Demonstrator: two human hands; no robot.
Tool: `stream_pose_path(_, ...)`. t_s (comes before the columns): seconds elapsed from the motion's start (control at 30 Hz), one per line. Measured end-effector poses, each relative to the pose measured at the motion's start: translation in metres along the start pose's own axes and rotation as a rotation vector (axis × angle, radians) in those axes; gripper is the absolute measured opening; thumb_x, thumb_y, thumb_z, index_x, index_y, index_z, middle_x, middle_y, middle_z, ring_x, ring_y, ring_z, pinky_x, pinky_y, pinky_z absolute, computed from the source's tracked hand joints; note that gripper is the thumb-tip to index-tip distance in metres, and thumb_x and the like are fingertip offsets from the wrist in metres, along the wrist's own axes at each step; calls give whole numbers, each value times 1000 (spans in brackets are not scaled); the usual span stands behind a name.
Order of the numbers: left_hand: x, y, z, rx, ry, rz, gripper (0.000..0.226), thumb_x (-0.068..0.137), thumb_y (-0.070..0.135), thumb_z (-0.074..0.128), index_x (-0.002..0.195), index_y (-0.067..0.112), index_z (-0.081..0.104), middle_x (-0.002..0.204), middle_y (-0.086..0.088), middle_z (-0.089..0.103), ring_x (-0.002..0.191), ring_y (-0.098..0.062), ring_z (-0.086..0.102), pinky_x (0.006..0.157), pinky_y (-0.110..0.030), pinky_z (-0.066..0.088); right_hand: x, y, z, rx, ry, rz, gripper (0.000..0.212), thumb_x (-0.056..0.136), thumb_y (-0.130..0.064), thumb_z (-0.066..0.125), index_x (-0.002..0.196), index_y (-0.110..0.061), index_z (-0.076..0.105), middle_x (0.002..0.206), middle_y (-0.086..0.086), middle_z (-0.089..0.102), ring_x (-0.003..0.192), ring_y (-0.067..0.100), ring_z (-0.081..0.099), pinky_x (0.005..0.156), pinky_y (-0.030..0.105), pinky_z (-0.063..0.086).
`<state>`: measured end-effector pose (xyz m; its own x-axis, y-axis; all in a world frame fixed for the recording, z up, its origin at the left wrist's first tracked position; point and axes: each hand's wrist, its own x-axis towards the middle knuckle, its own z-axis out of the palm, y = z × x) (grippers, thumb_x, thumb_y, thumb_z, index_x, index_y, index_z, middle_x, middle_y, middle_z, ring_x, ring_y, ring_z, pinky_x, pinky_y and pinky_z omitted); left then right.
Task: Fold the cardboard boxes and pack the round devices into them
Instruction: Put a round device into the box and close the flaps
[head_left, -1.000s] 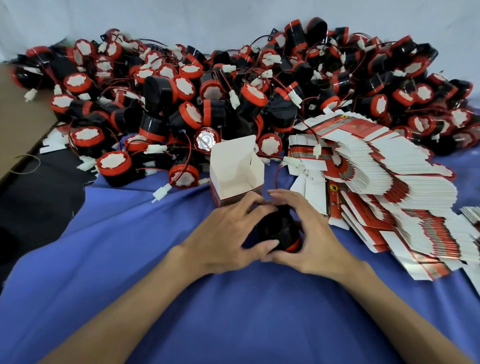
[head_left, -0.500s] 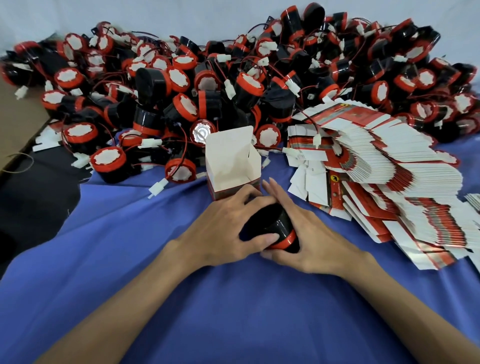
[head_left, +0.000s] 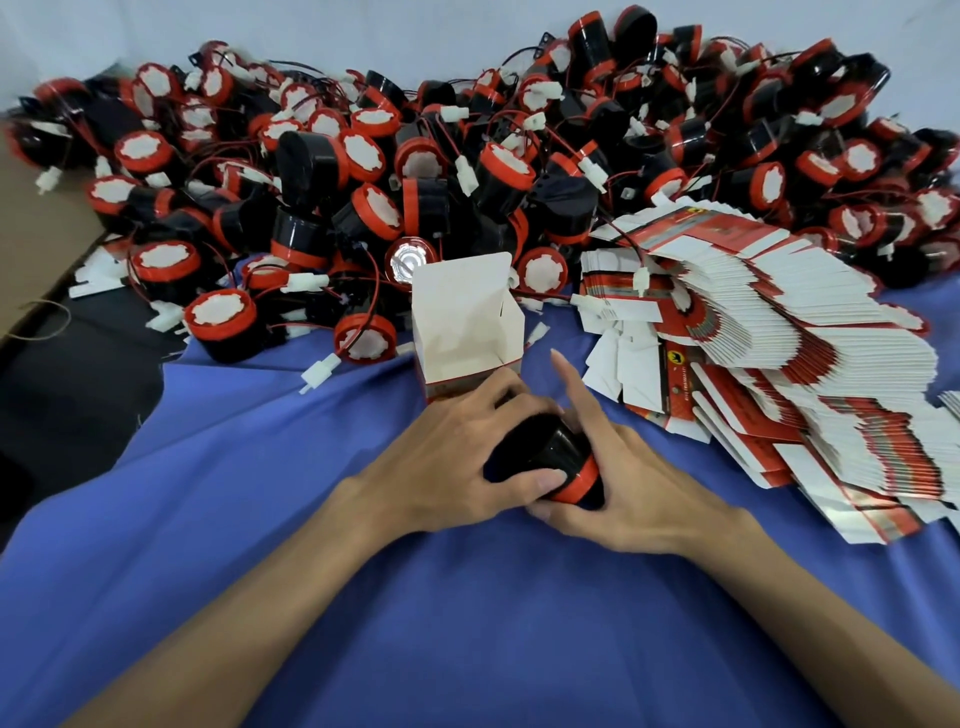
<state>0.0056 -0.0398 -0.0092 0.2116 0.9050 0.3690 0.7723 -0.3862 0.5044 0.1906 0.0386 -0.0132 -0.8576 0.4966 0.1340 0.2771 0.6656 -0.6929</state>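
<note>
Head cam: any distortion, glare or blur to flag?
Head view: heavy wide-angle bending toward the edges; light soft, shadows faint; one glare spot on the shiny device face behind the open box; the black device gripped by left hand and right hand shows little detail.

Bright, even light covers my counter (head_left: 467, 649); my left hand (head_left: 447, 467) casts only a faint shadow. A silver disc (head_left: 410, 258) glares. Wide-angle bending curves the edges.

The left forearm (head_left: 249, 597) and right forearm (head_left: 805, 608) are bare along all their visible length, slim and smooth. The left hand (head_left: 447, 467) and right hand (head_left: 628, 483) are bare as well, with long, slender fingers (head_left: 571, 384) and short, neatly kept nails
</note>
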Motion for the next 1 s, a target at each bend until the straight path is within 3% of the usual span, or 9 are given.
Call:
stream_pose_path(0.13, 0, -2, 0, -78, 19, 24, 55, 85, 57, 52, 121, 16, 55, 114, 5, 49, 98, -11, 53, 81, -29, 48, 1, 1, -1, 127, 84, -12, 121, 66, -48, 76, 147, -49, -14, 106, -26, 59, 98, 3, 63, 82, 11, 44)
stream_pose_path(0.3, -3, -3, 0, -218, 53, -27, 68, 82, 67, 53, 120, 11, 47, 114, 3, 54, 99, -14, 56, 77, -35, 50, 2, -2, -1, 338, 211, -4, 105, 64, -47, 73, 144, -43, 4, 107, -1, 61, 104, 14, 62, 91, 21, 46)
stream_pose_path(0.47, -5, -2, 3, -224, 127, -42, 64, 81, 57, 61, 131, 25, 36, 134, 8, 53, 120, -4, 51, 96, -26, 45, 2, -5, -1, 300, 159, 21, 88, 74, -68, 58, 145, -39, 15, 126, -9, 52, 123, 9, 51, 106, 34, 42)
stream_pose_path(0.53, -5, -2, 3, -248, 169, -28, 63, 80, 54, 64, 129, 30, 34, 135, 9, 52, 120, -4, 52, 97, -27, 45, 1, -2, -2, 263, 104, 13, 96, 72, -81, 52, 147, -36, 14, 141, -11, 44, 132, 6, 43, 109, 30, 38)
stream_pose_path(0.6, -4, -2, 3, -293, 215, 23, 63, 79, 48, 70, 127, 27, 35, 135, 7, 49, 120, -7, 53, 97, -31, 47, 2, 0, -2, 207, 52, 18, 102, 68, -79, 59, 149, -34, 15, 148, -17, 35, 137, 1, 35, 111, 27, 34)
stream_pose_path(0.67, -4, -3, 6, -323, 265, 93, 64, 78, 42, 74, 126, 22, 36, 136, 1, 45, 123, -12, 51, 98, -32, 47, 3, 3, -1, 136, 34, 6, 93, 67, -64, 68, 145, -40, 23, 142, -26, 37, 133, -2, 37, 107, 22, 36)
stream_pose_path(0.77, -2, -5, 9, -292, 343, 168, 64, 78, 40, 75, 123, 17, 36, 134, -5, 41, 122, -16, 51, 96, -34, 49, 5, -2, -2, -10, 113, -50, 67, 72, -70, 62, 126, -60, 24, 121, -32, 38, 117, -1, 43, 92, 8, 35)
stream_pose_path(0.9, 0, -5, 9, -197, 484, 182, 66, 72, 33, 79, 122, 16, 40, 127, -7, 38, 121, -4, 45, 94, -21, 47, 3, -1, -9, -58, 264, -78, 73, 76, -81, 43, 130, -32, 39, 119, -16, 49, 113, 1, 49, 94, 19, 39)
stream_pose_path(1.0, 1, -1, 8, -19, 541, 109, 68, 72, 43, 75, 124, 17, 40, 122, -2, 36, 111, -5, 47, 76, -25, 55, 1, -7, -8, -33, 316, -68, 67, 79, -80, 40, 126, -31, 43, 117, -15, 54, 110, 2, 53, 92, 21, 42)
